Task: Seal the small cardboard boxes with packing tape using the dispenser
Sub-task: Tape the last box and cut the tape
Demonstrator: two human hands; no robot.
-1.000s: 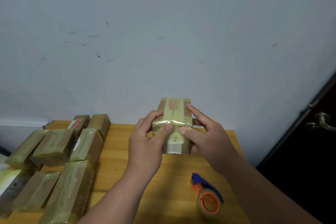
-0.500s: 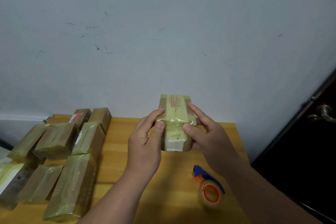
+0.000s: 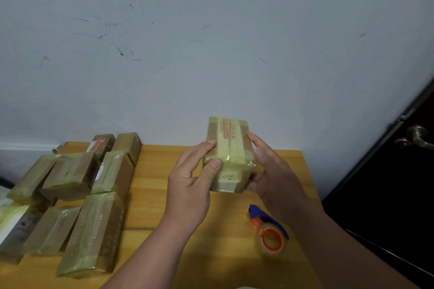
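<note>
Two bare forearms, no sleeves, left hand (image 3: 190, 185), right hand (image 3: 274, 171)

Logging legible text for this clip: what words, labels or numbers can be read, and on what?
Nothing here can be read.
Held box: red print under the tape, too blurred.
Same box, white label on its near end: small marks, illegible.
Far box on the table: red and white label, too small.
Nearest box: faint print along its side, illegible.

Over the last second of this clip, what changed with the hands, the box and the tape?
The right hand slid its thumb off the box's near taped edge and now cups the right side. The left hand kept pinching the box, thumb on the tape. The box stayed raised over the table; the tape dispenser and stacked boxes lay untouched.
</note>
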